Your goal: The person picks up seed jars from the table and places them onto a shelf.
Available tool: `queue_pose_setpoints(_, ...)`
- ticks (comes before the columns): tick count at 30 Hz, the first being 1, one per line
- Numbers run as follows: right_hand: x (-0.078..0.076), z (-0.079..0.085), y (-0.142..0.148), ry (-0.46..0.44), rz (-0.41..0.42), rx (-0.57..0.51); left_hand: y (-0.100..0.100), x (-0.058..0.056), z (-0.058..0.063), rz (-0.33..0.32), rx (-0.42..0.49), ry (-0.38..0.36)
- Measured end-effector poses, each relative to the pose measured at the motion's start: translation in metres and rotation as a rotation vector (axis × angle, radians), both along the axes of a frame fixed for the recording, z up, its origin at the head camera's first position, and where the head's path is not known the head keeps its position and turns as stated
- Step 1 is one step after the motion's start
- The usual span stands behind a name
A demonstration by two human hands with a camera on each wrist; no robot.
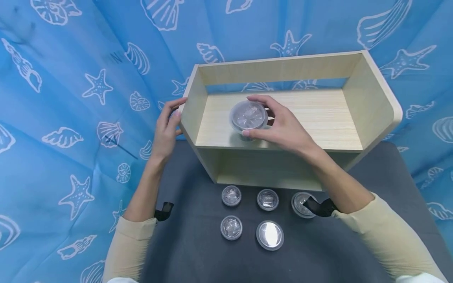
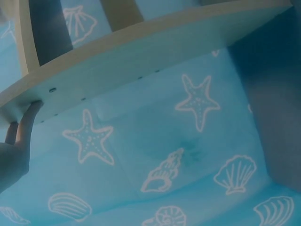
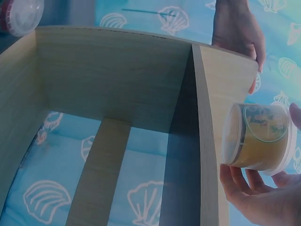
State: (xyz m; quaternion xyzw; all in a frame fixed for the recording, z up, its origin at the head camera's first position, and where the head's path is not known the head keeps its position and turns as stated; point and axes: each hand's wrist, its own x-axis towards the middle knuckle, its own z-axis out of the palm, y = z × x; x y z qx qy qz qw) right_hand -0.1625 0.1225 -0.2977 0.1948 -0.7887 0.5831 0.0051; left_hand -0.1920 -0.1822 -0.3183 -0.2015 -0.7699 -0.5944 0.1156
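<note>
My right hand grips a clear lidded plastic tub, thumb on one side and fingers on the other. It is at the upper board of a pale wooden shelf unit, left of the middle. In the right wrist view the tub shows a printed label and yellowish contents; whether its base touches the board I cannot tell. My left hand touches the unit's left side panel from outside. In the left wrist view its extended fingers rest against that panel.
On the dark grey tabletop, in front of the unit, stand several more lidded tubs. One has a bright shiny lid. Below the upper board is a lower compartment. A blue curtain with shell prints hangs behind.
</note>
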Motion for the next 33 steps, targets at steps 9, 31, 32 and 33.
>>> queue_pose_setpoints(9, -0.014, -0.007, -0.015, 0.009, -0.021, -0.021, 0.003, 0.000, 0.001, 0.016, -0.003, 0.001)
queue_pose_setpoints(31, -0.033, -0.018, -0.059, 0.036, -0.041, -0.056, 0.003, 0.002, -0.001, 0.016, 0.039, 0.010)
queue_pose_setpoints(32, -0.033, -0.018, -0.060, 0.036, -0.041, -0.058, 0.003, 0.002, -0.001, 0.014, 0.038, 0.011)
queue_pose_setpoints(33, -0.034, -0.018, -0.062, 0.035, -0.043, -0.058, 0.003, 0.002, -0.001, 0.013, 0.037, 0.012)
